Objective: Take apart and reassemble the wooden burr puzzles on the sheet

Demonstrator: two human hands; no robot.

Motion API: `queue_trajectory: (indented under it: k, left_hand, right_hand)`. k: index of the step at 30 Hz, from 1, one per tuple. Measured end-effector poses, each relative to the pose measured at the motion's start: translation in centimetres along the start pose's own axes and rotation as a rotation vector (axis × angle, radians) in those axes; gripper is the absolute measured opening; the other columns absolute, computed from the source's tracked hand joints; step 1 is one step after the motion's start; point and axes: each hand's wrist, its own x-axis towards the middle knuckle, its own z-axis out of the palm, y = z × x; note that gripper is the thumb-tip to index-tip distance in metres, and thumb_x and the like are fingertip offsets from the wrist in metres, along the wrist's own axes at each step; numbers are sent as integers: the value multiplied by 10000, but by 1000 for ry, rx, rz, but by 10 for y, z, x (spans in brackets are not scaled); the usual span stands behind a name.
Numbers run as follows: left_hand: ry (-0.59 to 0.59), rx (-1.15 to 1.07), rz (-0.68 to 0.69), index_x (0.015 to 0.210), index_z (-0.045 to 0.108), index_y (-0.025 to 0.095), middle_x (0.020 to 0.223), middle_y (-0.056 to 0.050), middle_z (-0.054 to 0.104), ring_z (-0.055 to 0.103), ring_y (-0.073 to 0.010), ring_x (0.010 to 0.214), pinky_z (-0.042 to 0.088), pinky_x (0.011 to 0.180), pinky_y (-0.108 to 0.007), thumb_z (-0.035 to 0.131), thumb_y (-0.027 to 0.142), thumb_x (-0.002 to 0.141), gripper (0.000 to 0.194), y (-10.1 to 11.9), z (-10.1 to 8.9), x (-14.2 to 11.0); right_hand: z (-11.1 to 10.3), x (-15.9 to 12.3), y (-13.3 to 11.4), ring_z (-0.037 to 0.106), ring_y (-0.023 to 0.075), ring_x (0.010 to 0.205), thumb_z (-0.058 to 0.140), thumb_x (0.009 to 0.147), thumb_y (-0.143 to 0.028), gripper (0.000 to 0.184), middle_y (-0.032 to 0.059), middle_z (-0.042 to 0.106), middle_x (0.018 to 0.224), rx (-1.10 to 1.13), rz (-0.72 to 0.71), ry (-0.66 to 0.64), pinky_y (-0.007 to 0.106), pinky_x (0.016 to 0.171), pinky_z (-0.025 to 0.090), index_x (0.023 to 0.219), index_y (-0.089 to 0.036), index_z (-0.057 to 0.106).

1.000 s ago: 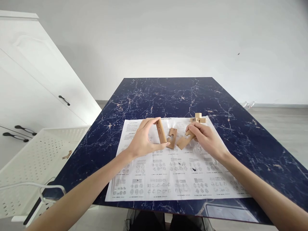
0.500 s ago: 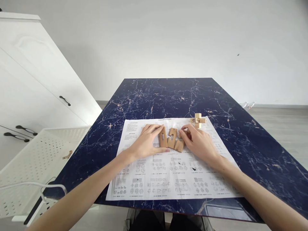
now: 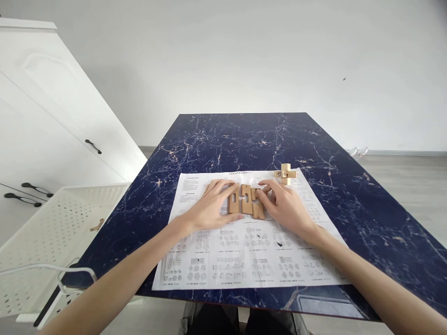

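Observation:
Several flat wooden puzzle pieces lie in a row on the printed instruction sheet point(image 3: 251, 253). My left hand point(image 3: 209, 207) holds the left slotted puzzle piece point(image 3: 231, 204) by its ends, forefinger at the top and thumb at the bottom. Beside it, a little apart, stands the middle notched piece point(image 3: 246, 204), which neither hand holds. My right hand point(image 3: 288, 204) has its thumb and forefinger closed at the upper part of the right notched piece point(image 3: 258, 211). The fingers partly cover that piece.
An assembled wooden cross puzzle point(image 3: 286, 174) rests at the sheet's back right corner. Beneath everything is a dark blue marbled table point(image 3: 237, 139). To the left are a white perforated basket point(image 3: 52, 223) with a small wooden piece in it, and a white cabinet point(image 3: 63, 116).
The middle piece has turned straighter and now stands apart from the right one. The right piece has straightened and come left with my right fingers. My left hand stays at its piece.

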Motion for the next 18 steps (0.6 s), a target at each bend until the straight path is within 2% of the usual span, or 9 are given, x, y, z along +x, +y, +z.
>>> queue_trajectory:
  k: [5, 9, 12, 15, 18]
  left_hand:
    - [13, 13, 72, 1703, 369, 349, 1758, -149, 373, 332, -453, 1616, 374, 1270, -731, 691, 767, 942, 926, 4, 3, 0]
    - [23, 35, 110, 1648, 458, 348, 1719, -136, 433, 350, -441, 1612, 373, 1288, -699, 685, 760, 952, 841, 8, 5, -1]
    - [30, 38, 122, 1574, 543, 337, 1661, -135, 497, 393, -432, 1580, 396, 1272, -687, 695, 744, 955, 756, 9, 6, 0]
    - [57, 37, 121, 1441, 639, 287, 1564, -147, 573, 468, -424, 1507, 426, 1243, -672, 739, 699, 939, 657, 10, 6, 1]
    - [105, 33, 108, 1352, 664, 261, 1495, -158, 610, 522, -429, 1436, 465, 1195, -664, 793, 741, 859, 701, 11, 8, 1]
  right_hand:
    - [-3, -2, -9, 641, 189, 577, 530, 1078, -454, 326, 100, 828, 1014, 141, 6, -47, 349, 571, 491, 1243, -212, 673]
    - [-4, -4, -15, 613, 152, 566, 544, 1049, -350, 305, 111, 838, 1143, 257, 5, -162, 336, 554, 502, 1294, -212, 662]
    - [-6, -5, -18, 532, 118, 495, 527, 1041, -321, 347, 122, 822, 1266, 335, -13, -250, 336, 509, 493, 1356, -230, 640]
    - [-7, -6, -19, 506, 112, 464, 517, 1037, -318, 365, 119, 826, 1271, 362, -12, -281, 355, 510, 509, 1380, -244, 618]
    - [-6, -6, -19, 526, 117, 469, 519, 1040, -311, 356, 112, 821, 1291, 364, -1, -291, 358, 508, 511, 1381, -260, 606]
